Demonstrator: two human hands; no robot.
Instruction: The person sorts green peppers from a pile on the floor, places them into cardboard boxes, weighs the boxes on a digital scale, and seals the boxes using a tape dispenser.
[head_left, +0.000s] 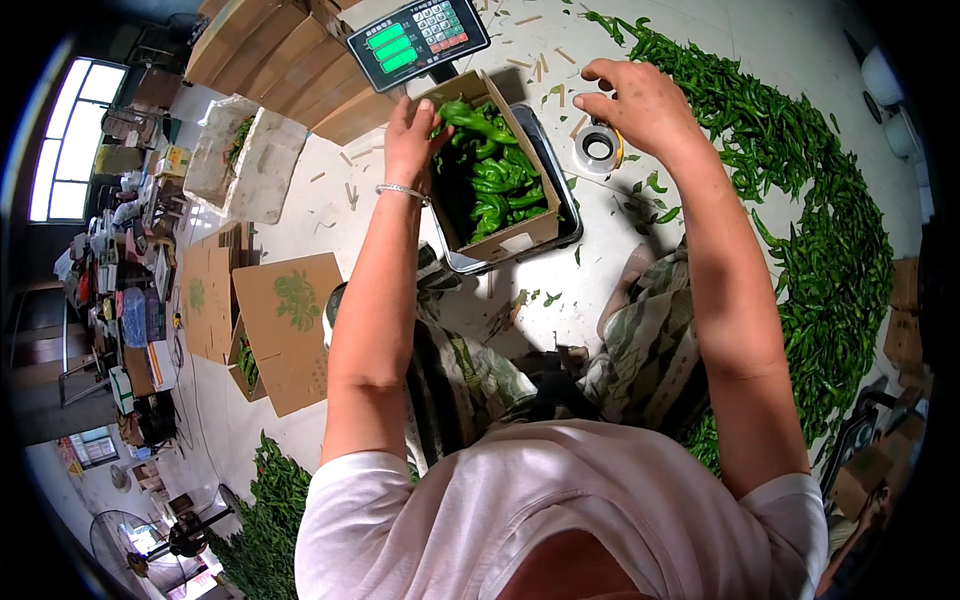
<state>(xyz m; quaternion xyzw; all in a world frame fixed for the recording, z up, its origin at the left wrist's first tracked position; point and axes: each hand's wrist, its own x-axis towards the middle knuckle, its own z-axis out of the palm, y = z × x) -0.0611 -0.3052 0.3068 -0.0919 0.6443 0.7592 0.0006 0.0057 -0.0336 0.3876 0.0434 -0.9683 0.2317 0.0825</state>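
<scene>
A cardboard box (501, 246) of long green peppers (491, 176) sits in the tray of a digital scale (571, 225). My left hand (411, 142), with a bracelet at its wrist, is at the box's left wall. Its fingertips are beside a large green pepper (480, 120) on top of the heap; whether they grip it or the wall is unclear. Right of the box, my right hand (630, 97) is raised with thumb and index finger apart, holding nothing visible. Just below its fingers a roll of tape (598, 150) lies on the floor.
The scale's lit display (418, 41) stands behind the box. Loose peppers spread along the right (832, 300), with another heap (266, 517) lower left. Cardboard boxes (289, 330) and a foam box (262, 165) stand left. A floor fan (180, 536) and another person's arm (874, 510) are near the edges.
</scene>
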